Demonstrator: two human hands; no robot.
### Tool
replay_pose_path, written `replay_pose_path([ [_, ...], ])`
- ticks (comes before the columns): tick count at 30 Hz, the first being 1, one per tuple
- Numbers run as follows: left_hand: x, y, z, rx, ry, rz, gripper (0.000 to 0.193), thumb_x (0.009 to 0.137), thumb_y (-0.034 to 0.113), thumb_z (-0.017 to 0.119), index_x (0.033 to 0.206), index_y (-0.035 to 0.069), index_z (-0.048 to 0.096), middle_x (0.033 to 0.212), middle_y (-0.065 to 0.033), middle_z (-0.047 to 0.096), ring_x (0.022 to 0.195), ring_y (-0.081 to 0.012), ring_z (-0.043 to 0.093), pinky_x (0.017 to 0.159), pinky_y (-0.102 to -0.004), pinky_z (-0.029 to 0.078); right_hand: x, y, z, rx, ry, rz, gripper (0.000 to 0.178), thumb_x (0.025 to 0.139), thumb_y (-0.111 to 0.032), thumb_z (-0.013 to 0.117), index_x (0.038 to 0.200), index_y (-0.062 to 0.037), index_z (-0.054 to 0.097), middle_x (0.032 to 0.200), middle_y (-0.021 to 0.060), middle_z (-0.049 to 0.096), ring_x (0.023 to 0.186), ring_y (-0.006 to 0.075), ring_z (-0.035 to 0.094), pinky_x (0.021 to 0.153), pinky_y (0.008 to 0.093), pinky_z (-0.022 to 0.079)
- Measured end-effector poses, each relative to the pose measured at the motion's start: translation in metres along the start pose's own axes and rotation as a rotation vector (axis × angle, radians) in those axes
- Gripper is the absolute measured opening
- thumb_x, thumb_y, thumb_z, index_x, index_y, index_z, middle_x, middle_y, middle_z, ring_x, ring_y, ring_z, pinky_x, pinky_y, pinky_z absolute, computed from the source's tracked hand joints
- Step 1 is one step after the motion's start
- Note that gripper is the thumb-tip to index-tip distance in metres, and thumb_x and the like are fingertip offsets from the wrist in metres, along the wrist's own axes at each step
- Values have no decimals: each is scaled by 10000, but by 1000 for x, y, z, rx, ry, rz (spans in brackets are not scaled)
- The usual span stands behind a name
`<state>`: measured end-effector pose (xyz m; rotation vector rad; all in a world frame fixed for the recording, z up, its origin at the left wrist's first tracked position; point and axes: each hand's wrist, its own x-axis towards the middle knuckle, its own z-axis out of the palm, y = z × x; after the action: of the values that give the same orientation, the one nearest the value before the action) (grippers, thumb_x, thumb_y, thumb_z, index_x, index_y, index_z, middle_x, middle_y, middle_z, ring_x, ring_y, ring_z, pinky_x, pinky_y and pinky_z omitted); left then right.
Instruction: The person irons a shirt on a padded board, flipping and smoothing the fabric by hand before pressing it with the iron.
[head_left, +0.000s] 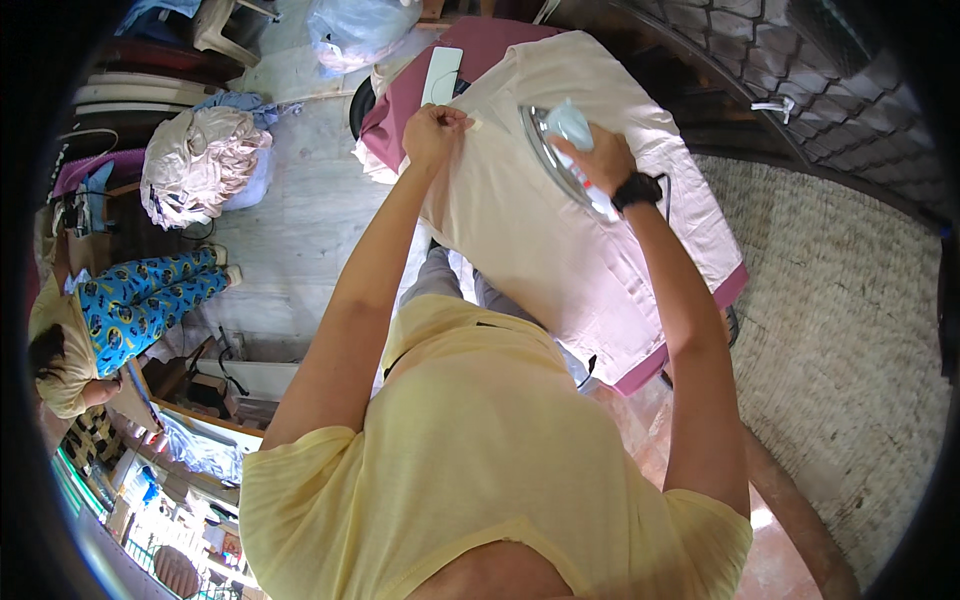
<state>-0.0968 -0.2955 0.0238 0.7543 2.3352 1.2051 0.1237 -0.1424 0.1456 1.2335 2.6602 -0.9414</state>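
A pale cream garment (520,210) lies spread over an ironing board with a dark pink cover (487,40). My right hand (603,160) is closed around the handle of a light blue and white clothes iron (568,125), whose metal soleplate rim shows along its left side. The iron is over the right part of the cloth; I cannot tell whether it presses on it. At the garment's left edge, my left hand (437,132) pinches the fabric between bent fingers. Just beyond that hand lies a flat white rectangular object (441,75), with a thin cord beside it.
A heap of crumpled cream cloth (200,165) stands to the left, and a filled plastic bag (360,30) is at the back. Another person (140,300) in patterned blue trousers is at far left. A metal lattice gate (745,50) borders the right side, above a rough mat (830,330).
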Motion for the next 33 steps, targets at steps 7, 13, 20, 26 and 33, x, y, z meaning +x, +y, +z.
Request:
replay_pose_path([
  [7, -3, -1, -2, 59, -12, 66, 169, 705, 226, 815, 849, 152, 768, 809, -14, 642, 727, -183, 646, 674, -328, 495, -44, -6, 42, -66, 129, -210, 543, 760, -516, 746, 986, -26, 684, 819, 211, 693, 773, 394, 678, 691, 472, 546],
  [13, 6, -25, -1, -100, -73, 188, 166, 776, 10, 648, 906, 73, 730, 842, -74, 635, 736, -194, 647, 700, -323, 509, -16, -55, 55, -97, 171, -213, 565, 774, -554, 712, 970, -25, 678, 813, 238, 681, 754, 408, 669, 671, 476, 542],
  [20, 7, -23, -4, -130, -124, 206, 214, 756, -49, 598, 926, 20, 708, 842, -92, 635, 730, -182, 638, 682, -298, 511, -22, -55, 62, -95, 187, -192, 580, 774, -567, 707, 960, -19, 673, 813, 231, 684, 751, 400, 674, 660, 484, 545],
  [26, 5, -29, -3, -200, -135, 157, 230, 758, -68, 585, 939, 8, 704, 846, -77, 633, 725, -147, 626, 693, -273, 507, -58, -37, 58, -144, 121, -70, 562, 783, -552, 707, 947, -17, 660, 812, 236, 681, 760, 404, 673, 662, 490, 542],
  [33, 3, -20, -6, -155, -132, 211, 205, 808, -17, 617, 989, 27, 703, 868, -48, 643, 737, -102, 605, 701, -244, 492, -39, -31, 61, 114, 400, 83, 574, 812, -528, 700, 1060, -12, 661, 933, 277, 671, 891, 432, 648, 756, 503, 516],
])
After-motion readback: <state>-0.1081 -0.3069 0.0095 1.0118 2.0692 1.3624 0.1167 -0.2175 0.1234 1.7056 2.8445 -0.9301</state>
